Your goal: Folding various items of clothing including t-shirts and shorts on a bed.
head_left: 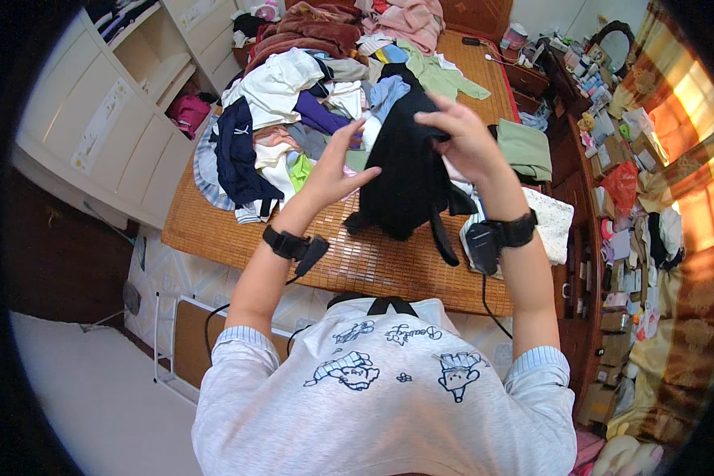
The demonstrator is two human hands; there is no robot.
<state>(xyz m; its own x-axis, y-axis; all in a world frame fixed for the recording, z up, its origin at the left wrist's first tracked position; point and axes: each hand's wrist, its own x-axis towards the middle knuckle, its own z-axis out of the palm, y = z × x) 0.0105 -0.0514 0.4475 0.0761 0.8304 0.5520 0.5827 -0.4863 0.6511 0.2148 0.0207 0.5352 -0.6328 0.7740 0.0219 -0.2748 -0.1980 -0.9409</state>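
Note:
A black garment point(408, 170) hangs over the near part of the mat-covered bed, with strap-like ends dangling at its lower edge. My right hand point(468, 143) grips it near its upper right side, fingers partly curled at the cloth. At the garment's left edge is my left hand point(333, 170), its thumb and fingers spread with nothing in them. Behind both hands lies a heap of mixed clothes, including a white shirt point(282, 79), a navy garment point(242, 155) and a purple piece point(321, 113).
To the right on the bamboo mat point(341, 258) lie a folded green garment point(523, 149) and a white patterned one point(551, 226). A brown blanket point(305, 36) is at the back. White cabinets point(95, 119) stand left; a cluttered dresser point(567, 75) and boxes line the right.

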